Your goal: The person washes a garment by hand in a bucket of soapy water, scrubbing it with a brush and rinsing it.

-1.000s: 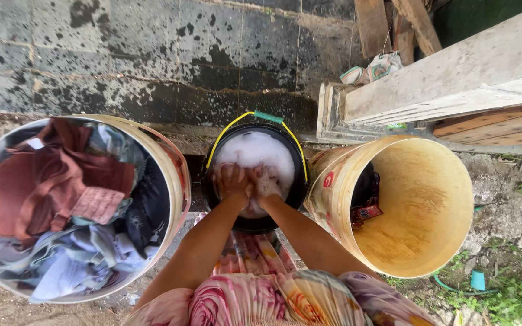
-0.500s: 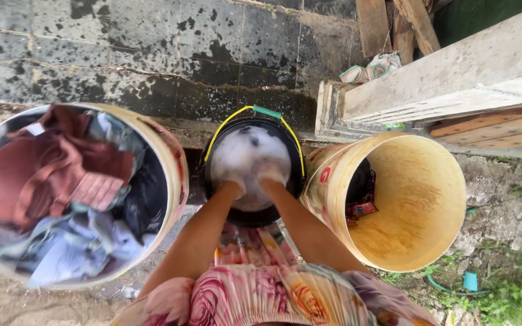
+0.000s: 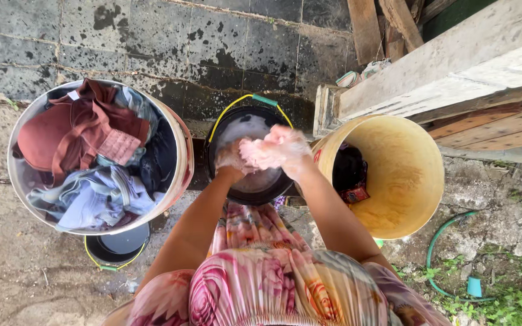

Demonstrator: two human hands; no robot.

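The paved ground (image 3: pixel 43 253) and the dark, stained block wall (image 3: pixel 170 42) fill most of the frame, with weathered wooden planks (image 3: pixel 454 66) crossing the upper right. Three large vessels stand in a row across the middle. At the left is a wide pale tub (image 3: pixel 179 175) heaped with garments: maroon, grey-blue and dark pieces, none of them soapy, so by the look of it that pile is unwashed. At the right is a yellow barrel (image 3: pixel 418 181), nearly empty, with only a dark bundle and a small red item against its inner wall; few finished pieces, if any, have gone there. In the centre stands a black bucket with a yellow handle (image 3: pixel 243 102), holding foamy water. A second, smaller black bucket (image 3: pixel 119 244) peeks out below the tub, making two black buckets in all. One green hose (image 3: pixel 448 241) curls on the ground at lower right.

The person's floral dress (image 3: pixel 261 284) fills the bottom centre. Both forearms reach to the centre bucket. The right hand (image 3: pixel 285 148) is raised above the rim, its fingers curled tight around a suds-covered cloth (image 3: pixel 261 154). The left hand (image 3: pixel 231 160), lower and just beside it, grips the same lathered cloth. The wash seems at an early stage, with one piece being scrubbed.
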